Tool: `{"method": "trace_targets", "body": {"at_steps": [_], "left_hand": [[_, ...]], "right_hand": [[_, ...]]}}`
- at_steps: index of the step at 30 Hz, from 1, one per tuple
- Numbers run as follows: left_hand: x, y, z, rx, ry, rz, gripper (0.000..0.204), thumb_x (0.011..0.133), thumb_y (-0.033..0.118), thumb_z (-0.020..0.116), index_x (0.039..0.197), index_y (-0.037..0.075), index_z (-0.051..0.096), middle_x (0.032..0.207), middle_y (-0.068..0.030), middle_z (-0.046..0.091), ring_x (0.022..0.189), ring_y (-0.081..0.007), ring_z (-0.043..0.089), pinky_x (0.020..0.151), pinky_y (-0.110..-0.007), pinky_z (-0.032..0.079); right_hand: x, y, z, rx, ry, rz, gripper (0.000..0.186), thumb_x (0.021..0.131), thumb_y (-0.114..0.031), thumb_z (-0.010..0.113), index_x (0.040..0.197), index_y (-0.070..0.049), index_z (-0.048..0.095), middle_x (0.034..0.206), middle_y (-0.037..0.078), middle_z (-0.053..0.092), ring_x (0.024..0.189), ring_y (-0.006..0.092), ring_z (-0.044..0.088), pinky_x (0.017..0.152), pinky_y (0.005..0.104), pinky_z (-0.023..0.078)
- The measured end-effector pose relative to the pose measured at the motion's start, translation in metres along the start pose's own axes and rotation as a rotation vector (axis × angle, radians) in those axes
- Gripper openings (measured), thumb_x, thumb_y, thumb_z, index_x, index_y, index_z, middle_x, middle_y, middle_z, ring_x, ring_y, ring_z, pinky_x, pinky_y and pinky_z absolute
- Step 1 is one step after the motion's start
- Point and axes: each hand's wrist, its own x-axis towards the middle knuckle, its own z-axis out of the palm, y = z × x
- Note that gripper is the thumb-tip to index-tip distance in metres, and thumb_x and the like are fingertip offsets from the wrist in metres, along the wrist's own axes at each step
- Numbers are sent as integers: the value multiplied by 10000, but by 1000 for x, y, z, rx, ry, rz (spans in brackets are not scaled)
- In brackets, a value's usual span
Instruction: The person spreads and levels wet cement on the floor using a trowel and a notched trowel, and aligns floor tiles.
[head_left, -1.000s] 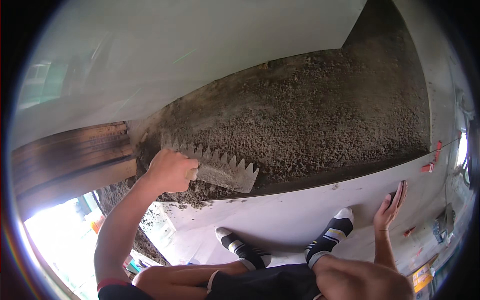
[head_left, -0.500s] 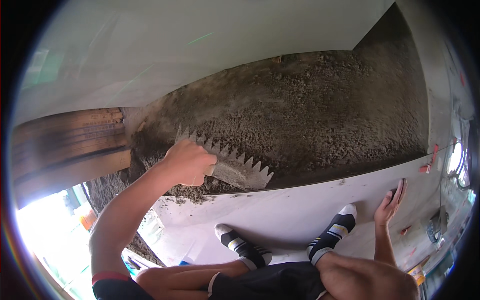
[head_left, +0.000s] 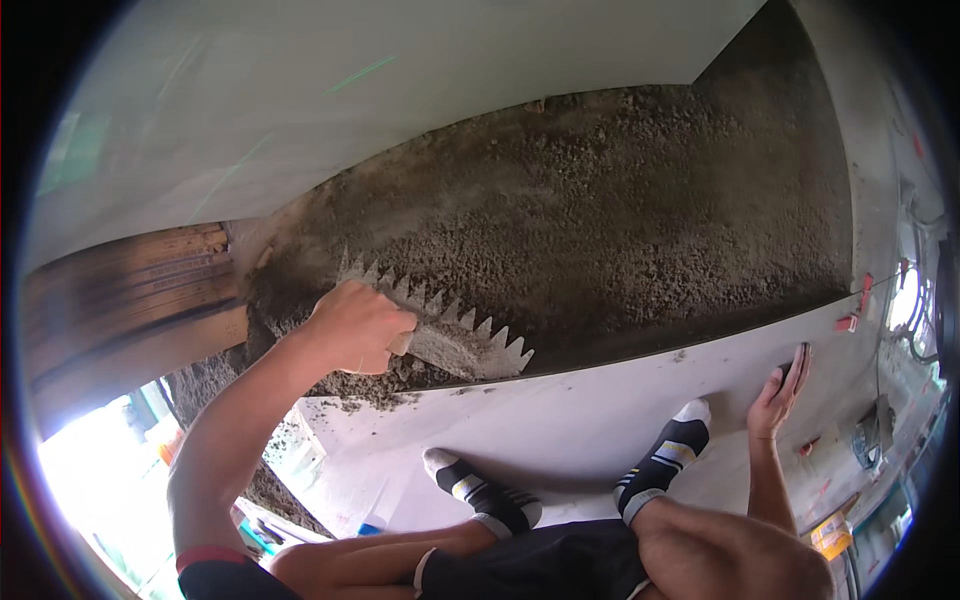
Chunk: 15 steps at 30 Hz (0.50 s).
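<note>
My left hand (head_left: 358, 328) is closed round the handle of a notched trowel (head_left: 450, 346) with big pointed teeth. The trowel lies tilted at the near left part of a bed of dark, crumbly mortar (head_left: 620, 190), teeth facing away from me. Its lower corner comes close to the edge of the pale tile (head_left: 560, 400) I squat on. Off to the right, my right hand (head_left: 778, 396) rests on that tile, fingers stretched out and thumb apart. A dark patch shows between its thumb and fingers; I cannot tell what it is.
Long brown cardboard boxes (head_left: 130, 290) stand stacked at the left. A smooth pale wall (head_left: 330, 90) bounds the mortar's far side. Red tile-levelling clips (head_left: 848, 322) sit at the tile joint on the right. My socked feet (head_left: 665, 455) are on the tile, which carries loose crumbs.
The whole view has shifted slightly, so most things appear a little farther left. My left hand keeps its hold on the trowel, and my right hand stays on the tile.
</note>
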Motion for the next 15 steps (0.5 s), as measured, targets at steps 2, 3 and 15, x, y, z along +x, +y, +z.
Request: {"method": "trace_targets", "body": {"at_steps": [2,3,15], "left_hand": [[1,0,-1,-32,-9,18,202,606,188,712,795,152,652,717,-49,691,726,-248,703,651,-395,526],[-2,-1,-1,1,-17,3,192,617,179,705,800,150,653,717,-55,690,726,-250,702,649,-403,522],[-144,-9,-17,-116,584,-550,196,701,67,665,888,117,641,763,-101,683,729,-329,668,681,-440,498]], "right_hand": [[-2,0,1,-2,-14,-10,560,1050,-334,382,1489,15,381,1542,234,362,1443,404,318,1185,487,254],[-2,1,1,-4,-12,-12,560,1050,-334,382,1489,15,381,1542,234,362,1443,404,318,1185,487,254],[29,-178,-2,54,-592,-790,903,884,-439,621,1526,72,245,1591,296,228,1482,471,207,1188,617,140]]}}
